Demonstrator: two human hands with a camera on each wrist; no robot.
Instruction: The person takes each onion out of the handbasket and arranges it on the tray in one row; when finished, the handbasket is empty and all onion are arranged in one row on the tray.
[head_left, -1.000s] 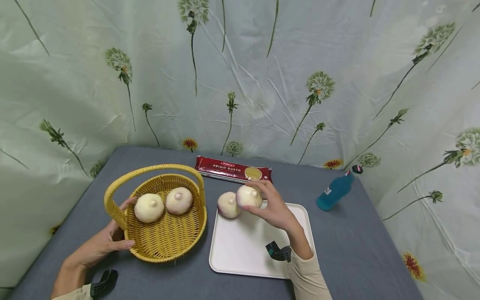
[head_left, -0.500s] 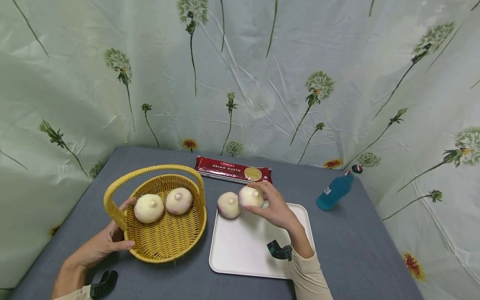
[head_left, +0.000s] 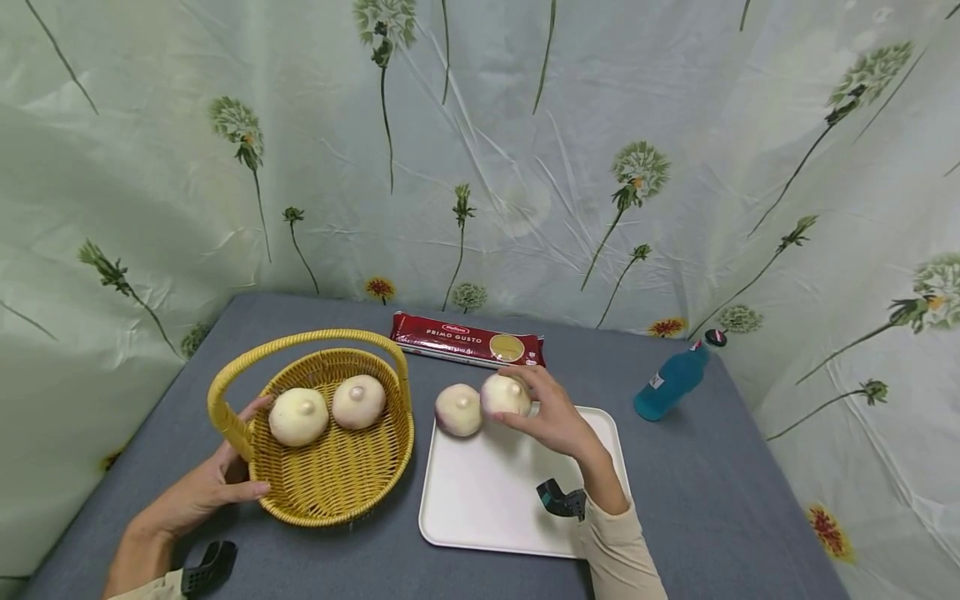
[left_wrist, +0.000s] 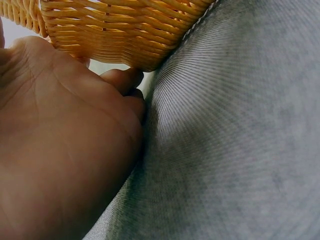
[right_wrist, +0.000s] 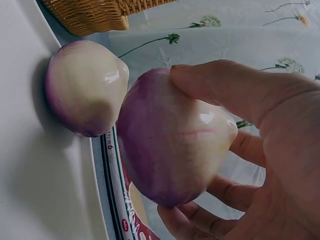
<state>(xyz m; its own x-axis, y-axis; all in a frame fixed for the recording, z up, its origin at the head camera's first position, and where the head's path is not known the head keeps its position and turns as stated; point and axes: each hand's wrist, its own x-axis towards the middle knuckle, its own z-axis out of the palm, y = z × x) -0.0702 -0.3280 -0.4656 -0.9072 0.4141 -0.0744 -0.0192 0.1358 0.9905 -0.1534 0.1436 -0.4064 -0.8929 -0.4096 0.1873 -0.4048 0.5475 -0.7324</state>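
My right hand (head_left: 553, 417) pinches a white-and-purple turnip (head_left: 505, 396) between thumb and fingers, over the far part of a white tray (head_left: 480, 508). In the right wrist view the held turnip (right_wrist: 175, 137) shows a purple side and a pale tip. A second turnip (head_left: 458, 410) sits at the tray's far left corner, just left of the held one. My left hand (head_left: 202, 492) grips the left side of a yellow wicker basket (head_left: 330, 487), thumb at the rim. Two more turnips lie in the basket, a paler one (head_left: 298, 417) and a pinkish one (head_left: 358, 402).
A red Primo Gusto packet (head_left: 465, 339) lies behind the tray. At the right stands a blue bottle (head_left: 671, 383) with a dark cap. The basket's tall handle (head_left: 300, 337) arches over its far side. A flower-patterned sheet (head_left: 495, 167) hangs behind the grey table (head_left: 720, 500).
My right hand has shifted slightly to the right with its turnip, widening the offset from the turnip on the tray. The left hand and basket stay put.
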